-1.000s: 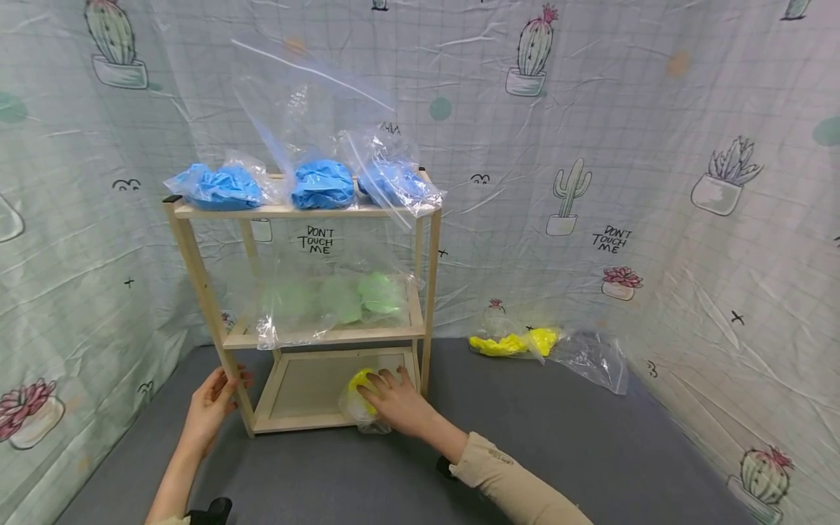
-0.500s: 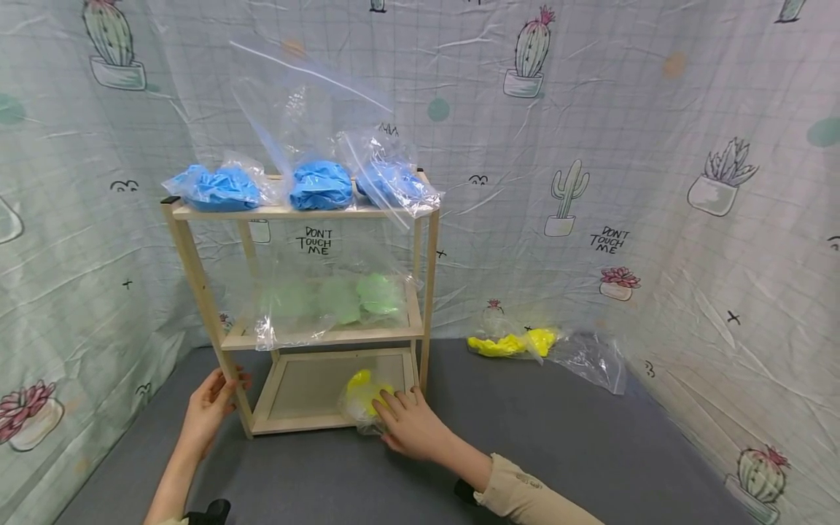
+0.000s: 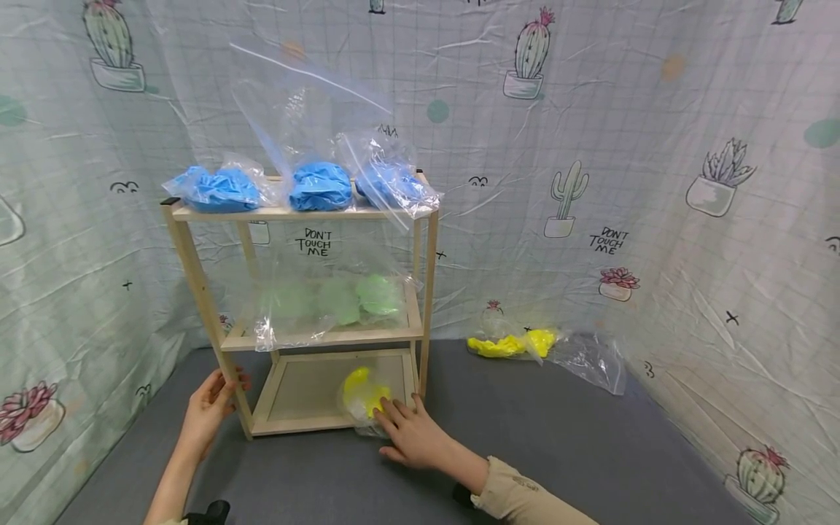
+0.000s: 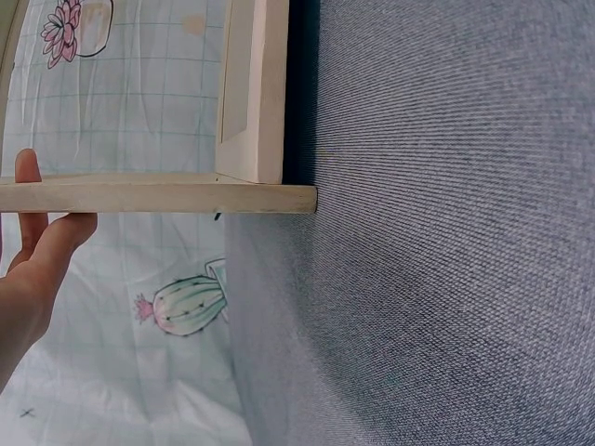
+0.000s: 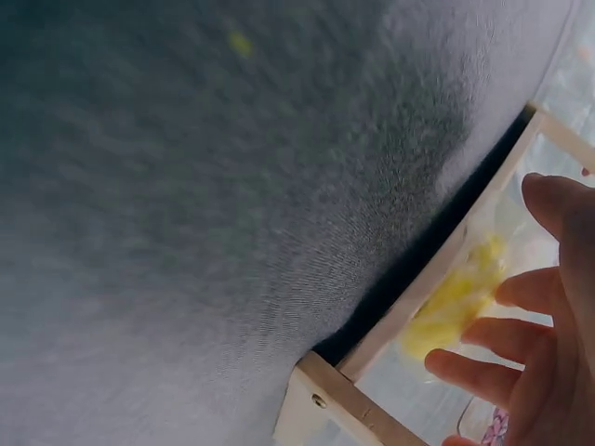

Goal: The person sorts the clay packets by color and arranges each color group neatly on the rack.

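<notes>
My left hand (image 3: 208,408) grips the front left post of a small wooden shelf rack (image 3: 203,284), thumb and fingers on either side of the wood. On the rack's lowest shelf, towards its right end, lies a clear plastic bag with bright yellow stuff inside (image 3: 357,386); what the stuff is cannot be told. My right hand (image 3: 420,437) is at the bag's right side, fingers spread, fingertips at its edge. In the right wrist view, the yellow bag (image 5: 456,302) shows just beyond the loosely extended fingers.
Clear bags with blue contents (image 3: 321,186) sit along the top shelf. Bags with green contents (image 3: 377,295) fill the middle shelf, plastic overhanging its front. Another yellow bag (image 3: 512,344) lies on the grey tabletop (image 3: 558,437) by the back curtain (image 3: 472,146).
My right hand has drawn back from over the yellow bag, down and to the right, uncovering more of it. The left hand stays on the post.
</notes>
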A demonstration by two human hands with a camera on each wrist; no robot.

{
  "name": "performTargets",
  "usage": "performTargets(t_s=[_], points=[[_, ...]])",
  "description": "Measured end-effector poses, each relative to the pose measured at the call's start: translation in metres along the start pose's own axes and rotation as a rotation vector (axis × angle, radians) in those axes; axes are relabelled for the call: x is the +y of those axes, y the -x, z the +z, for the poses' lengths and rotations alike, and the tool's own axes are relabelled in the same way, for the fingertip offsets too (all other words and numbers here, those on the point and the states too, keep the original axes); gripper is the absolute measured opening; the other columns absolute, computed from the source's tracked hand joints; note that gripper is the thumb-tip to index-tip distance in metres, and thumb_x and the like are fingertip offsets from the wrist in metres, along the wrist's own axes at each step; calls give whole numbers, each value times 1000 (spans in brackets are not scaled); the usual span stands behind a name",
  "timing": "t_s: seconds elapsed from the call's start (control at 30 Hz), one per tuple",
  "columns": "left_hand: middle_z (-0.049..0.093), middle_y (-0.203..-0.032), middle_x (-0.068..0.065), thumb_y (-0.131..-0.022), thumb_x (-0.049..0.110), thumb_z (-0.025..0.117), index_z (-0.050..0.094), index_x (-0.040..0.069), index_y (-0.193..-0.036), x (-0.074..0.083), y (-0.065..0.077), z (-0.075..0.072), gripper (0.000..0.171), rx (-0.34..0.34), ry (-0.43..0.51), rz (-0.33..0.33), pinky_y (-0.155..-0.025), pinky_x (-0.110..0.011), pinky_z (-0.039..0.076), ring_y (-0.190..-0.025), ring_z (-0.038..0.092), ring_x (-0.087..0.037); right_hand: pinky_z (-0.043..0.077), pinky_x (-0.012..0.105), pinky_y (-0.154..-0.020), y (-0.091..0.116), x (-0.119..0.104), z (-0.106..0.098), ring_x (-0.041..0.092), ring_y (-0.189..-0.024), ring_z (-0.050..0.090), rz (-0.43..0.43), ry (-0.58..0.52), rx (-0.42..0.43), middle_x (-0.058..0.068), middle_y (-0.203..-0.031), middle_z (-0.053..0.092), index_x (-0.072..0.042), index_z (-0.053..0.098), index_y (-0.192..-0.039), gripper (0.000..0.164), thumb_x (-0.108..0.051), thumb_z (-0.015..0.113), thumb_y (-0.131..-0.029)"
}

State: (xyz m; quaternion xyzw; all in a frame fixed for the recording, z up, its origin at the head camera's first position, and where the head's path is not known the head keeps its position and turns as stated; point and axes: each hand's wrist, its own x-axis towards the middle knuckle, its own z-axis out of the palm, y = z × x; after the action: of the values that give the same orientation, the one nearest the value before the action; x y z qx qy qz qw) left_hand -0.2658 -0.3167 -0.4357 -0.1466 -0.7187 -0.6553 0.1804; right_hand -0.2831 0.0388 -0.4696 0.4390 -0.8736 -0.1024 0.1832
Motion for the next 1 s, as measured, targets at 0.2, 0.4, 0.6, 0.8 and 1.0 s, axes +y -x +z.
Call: performTargets(t_s=[0.2, 0.4, 0.6, 0.8, 1.0], points=[[60, -99, 19, -95, 15, 39, 49, 20, -118, 1, 0, 0, 25, 3, -21, -9, -66, -15, 46, -90, 57, 7, 37, 52, -91, -17, -2, 1, 21, -121, 46, 0, -44, -41, 8, -140, 38, -16, 32, -138, 57, -49, 39, -92], [60, -99, 20, -96, 14, 38, 49, 18, -118, 1, -1, -1, 26, 2, -25, -4, -67, -15, 46, -90, 57, 7, 34, 52, -96, -38, -9, 0, 17, -126, 41, 16, -31, -113, 3, -143, 34, -20, 29, -139, 58, -51, 37, -91], [59, -100, 21, -96, 16, 38, 48, 16, -120, 0, -2, -1, 27, 4, -55, -21, -67, -14, 45, -91, 57, 8, 31, 49, -100, -63, -23, 1, 16, -129, 36, 71, 1, -185, -1, -145, 30, -24, 26, -141, 60, -56, 33, -90], [59, -99, 22, -96, 18, 38, 48, 18, -119, 1, -1, -1, 25, 10, -64, -31, -66, -14, 45, -90, 57, 9, 31, 49, -99, -86, -36, 5, 21, -130, 35, 114, -26, -200, -3, -145, 28, -27, 24, -141, 61, -59, 32, -89], [58, -98, 22, -95, 19, 39, 48, 19, -118, 1, -1, 0, 24, 16, -83, -46, -66, -14, 45, -90, 56, 10, 31, 49, -99, -105, -48, 4, 20, -131, 32, 156, -21, -203, -8, -144, 29, -33, 26, -139, 60, -63, 29, -87]])
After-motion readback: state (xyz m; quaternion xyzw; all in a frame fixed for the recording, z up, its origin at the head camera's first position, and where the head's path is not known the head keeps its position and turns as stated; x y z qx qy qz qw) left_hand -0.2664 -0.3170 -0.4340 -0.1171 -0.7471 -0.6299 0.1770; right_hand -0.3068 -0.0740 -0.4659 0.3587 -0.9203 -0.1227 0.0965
